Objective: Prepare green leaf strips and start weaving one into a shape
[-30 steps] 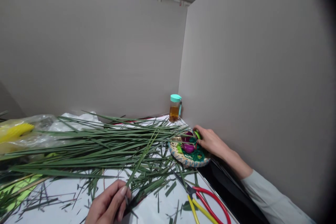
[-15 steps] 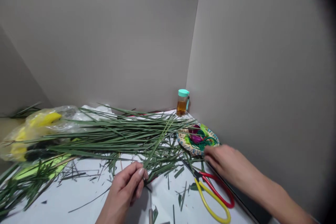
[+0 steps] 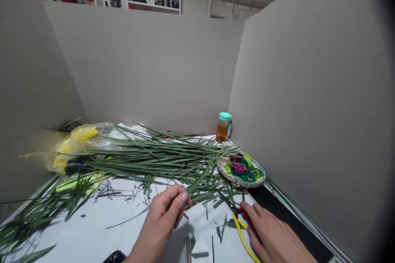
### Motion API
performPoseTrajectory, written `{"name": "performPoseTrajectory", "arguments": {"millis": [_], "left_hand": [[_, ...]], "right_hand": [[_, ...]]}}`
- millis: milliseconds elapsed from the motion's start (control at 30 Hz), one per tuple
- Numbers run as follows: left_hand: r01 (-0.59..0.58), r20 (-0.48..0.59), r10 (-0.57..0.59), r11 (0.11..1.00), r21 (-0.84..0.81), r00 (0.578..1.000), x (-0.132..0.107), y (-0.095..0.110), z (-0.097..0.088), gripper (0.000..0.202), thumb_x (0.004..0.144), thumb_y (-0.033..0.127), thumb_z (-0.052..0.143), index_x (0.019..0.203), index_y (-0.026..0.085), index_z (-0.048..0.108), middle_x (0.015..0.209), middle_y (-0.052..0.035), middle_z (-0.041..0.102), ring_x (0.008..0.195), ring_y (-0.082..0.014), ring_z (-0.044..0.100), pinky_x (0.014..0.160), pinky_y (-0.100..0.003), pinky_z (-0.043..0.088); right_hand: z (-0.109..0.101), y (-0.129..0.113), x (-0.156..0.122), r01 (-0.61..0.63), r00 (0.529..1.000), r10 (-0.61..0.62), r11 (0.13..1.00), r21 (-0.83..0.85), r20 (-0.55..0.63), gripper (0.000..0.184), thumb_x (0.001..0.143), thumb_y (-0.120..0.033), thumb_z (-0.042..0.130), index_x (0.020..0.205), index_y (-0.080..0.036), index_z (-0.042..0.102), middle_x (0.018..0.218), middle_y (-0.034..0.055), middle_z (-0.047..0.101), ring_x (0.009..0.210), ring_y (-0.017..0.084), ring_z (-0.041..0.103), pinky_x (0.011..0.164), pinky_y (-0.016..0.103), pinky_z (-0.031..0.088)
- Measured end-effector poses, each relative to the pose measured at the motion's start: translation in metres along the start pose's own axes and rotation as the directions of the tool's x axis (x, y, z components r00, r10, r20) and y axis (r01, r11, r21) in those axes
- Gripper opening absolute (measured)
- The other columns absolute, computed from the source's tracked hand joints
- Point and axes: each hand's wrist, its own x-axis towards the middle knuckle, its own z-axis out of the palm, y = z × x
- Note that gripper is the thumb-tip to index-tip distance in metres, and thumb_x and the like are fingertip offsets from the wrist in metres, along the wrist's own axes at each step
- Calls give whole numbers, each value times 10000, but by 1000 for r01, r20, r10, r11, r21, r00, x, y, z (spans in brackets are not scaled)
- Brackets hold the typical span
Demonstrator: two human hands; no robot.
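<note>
White tabletop, few trimmings, long green leaves mostly whole; my left hand pinches one green blade (lower centre), right hand covering red-and-yellow scissors, grip unclear.

Bare worktop lay open at the near left. Leaves sprawled across the middle from left to right, blocking reach to the far side. Basket and bottle filled the far right corner; scissors lay near right. Partitions closed three sides.
</note>
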Motion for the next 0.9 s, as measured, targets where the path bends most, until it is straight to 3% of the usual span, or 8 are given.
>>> {"name": "performPoseTrajectory", "arguments": {"millis": [167,300,433,567,700,800,900], "left_hand": [[-94,-27,97,991,90,995,-3,6,1,355,881,468,545,676,178,522,638,15,411,581,-125,313,532,-239,255],[-60,-24,61,997,54,998,1,7,-1,358,862,475,570,671,174,542,617,18,403,550,-117,282,501,-239,220],[16,4,-16,1000,25,1000,4,7,-5,359,856,494,566,721,163,602,521,50,315,483,-97,221,473,-234,161],[68,9,-68,998,-4,998,7,5,-7,360,844,507,563,767,159,613,463,73,272,446,-91,185,449,-232,136],[93,3,-93,995,-43,996,11,2,-8,374,827,539,572,777,169,587,460,79,274,447,-95,172,431,-223,144],[104,-2,-104,994,-33,995,13,0,-8,380,827,549,571,774,173,578,469,79,274,451,-96,173,428,-223,146],[109,5,-109,994,-20,994,14,-2,-7,397,840,557,554,789,166,593,485,76,267,463,-97,181,436,-226,144]], "right_hand": [[-6,-5,0,25,999,-27,998,60,23,332,792,-199,511,1101,-214,632,938,97,701,821,237,693,709,304,546],[-17,7,5,8,998,-12,997,79,54,271,798,-200,479,1001,-184,658,903,108,712,753,220,699,677,295,562],[-36,33,7,18,995,-25,997,78,92,405,856,-280,439,1180,-123,623,1074,165,697,869,246,710,772,353,586],[-47,45,5,-38,986,14,989,142,167,464,908,-460,450,1296,-243,581,1239,98,650,1052,258,657,922,412,533],[-54,27,9,-172,955,80,934,313,286,625,800,-556,573,1354,-268,536,1349,85,582,1192,302,571,1016,437,459],[-59,2,16,-281,922,111,851,444,372,743,683,-497,664,1366,-248,513,1367,104,563,1211,335,549,1030,451,437],[-63,-22,22,-333,909,139,808,486,394,785,645,-472,633,1372,-208,499,1435,138,488,1293,371,462,1084,506,350]]}}
